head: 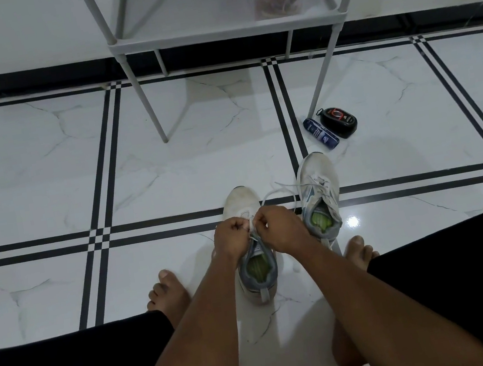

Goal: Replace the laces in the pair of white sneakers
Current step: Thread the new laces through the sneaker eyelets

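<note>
From the head view, our left hand (232, 232) and right hand (276, 225) curl tight, pinching the lace (271, 194) over the near sneaker (241, 202), likely to work it through the eyelets. The second sneaker (318, 182) stands just right of it, laced. Beyond it, on the rack (208, 30), a red-lidded box (278, 1) holds tangled cords, maybe laces.
</note>
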Action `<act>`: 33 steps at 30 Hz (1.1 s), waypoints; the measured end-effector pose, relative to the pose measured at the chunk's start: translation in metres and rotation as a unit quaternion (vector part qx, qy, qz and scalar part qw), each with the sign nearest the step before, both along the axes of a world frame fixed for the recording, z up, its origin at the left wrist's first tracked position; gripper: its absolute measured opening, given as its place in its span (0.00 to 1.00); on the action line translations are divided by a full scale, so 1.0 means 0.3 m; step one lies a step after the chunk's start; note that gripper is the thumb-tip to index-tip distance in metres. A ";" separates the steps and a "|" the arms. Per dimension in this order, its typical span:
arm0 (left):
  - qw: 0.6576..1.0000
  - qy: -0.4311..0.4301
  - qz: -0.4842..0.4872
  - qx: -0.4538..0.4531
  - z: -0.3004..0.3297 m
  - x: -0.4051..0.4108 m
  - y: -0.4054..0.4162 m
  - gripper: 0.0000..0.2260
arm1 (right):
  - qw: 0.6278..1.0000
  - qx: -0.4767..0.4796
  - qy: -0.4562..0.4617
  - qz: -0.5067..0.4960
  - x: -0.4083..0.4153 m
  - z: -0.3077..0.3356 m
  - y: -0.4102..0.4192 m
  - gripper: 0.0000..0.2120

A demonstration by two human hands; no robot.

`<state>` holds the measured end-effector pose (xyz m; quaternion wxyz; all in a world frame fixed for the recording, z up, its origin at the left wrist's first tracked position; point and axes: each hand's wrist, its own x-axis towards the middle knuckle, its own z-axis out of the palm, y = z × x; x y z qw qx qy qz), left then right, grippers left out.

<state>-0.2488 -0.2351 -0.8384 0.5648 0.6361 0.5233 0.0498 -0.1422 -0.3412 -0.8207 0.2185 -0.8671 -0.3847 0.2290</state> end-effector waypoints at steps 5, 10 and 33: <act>0.992 0.023 0.071 0.098 0.032 -0.013 -0.058 0.10 | 0.998 -0.036 -0.030 0.040 -0.009 0.016 0.026 0.13; 0.971 0.108 0.044 0.211 -0.012 -0.129 -0.116 0.14 | 0.974 0.011 0.215 -0.067 0.037 0.110 0.041 0.18; 0.987 0.093 0.050 0.122 0.023 -0.109 -0.040 0.12 | 0.975 0.016 0.168 -0.145 -0.028 0.078 0.025 0.11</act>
